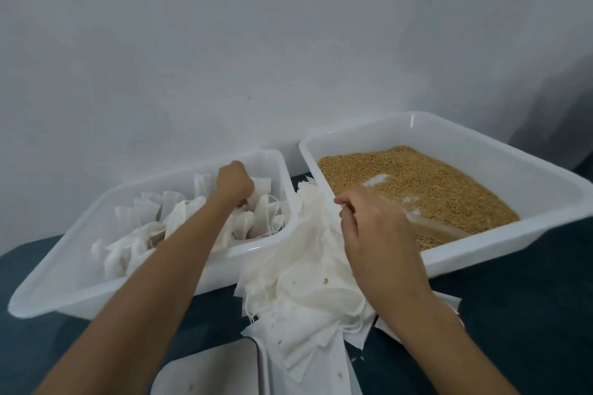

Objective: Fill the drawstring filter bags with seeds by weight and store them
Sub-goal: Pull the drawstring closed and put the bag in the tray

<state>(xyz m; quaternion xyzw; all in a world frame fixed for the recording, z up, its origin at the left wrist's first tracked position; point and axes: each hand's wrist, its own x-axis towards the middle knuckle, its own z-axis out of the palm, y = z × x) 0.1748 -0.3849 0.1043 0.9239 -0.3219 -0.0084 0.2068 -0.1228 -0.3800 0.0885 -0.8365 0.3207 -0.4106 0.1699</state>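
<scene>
Filled filter bags heaped in left white bin, storing step in hand by the look of it. Left hand reached deep to bin's far right corner, knuckles up, fingers curled down among the bags; seems to be setting one down or tucking it in, exact bag under the grip hidden by the fist, can't tell if grasping or already let go. Left forearm stretched straight across the bin. Right hand hovering over near rim of seed bin, fingers bent round handle of clear scoop, scoop blade lying on seeds. Empty bags pile on dark worktop between the two bins, just under right wrist. White scale-like tray at bottom edge, unclear. Next move likely: free left hand, pull back, pick fresh empty bag from pile, open mouth, then scoop seeds. Needs single-layer pick, thin bags stick together.
</scene>
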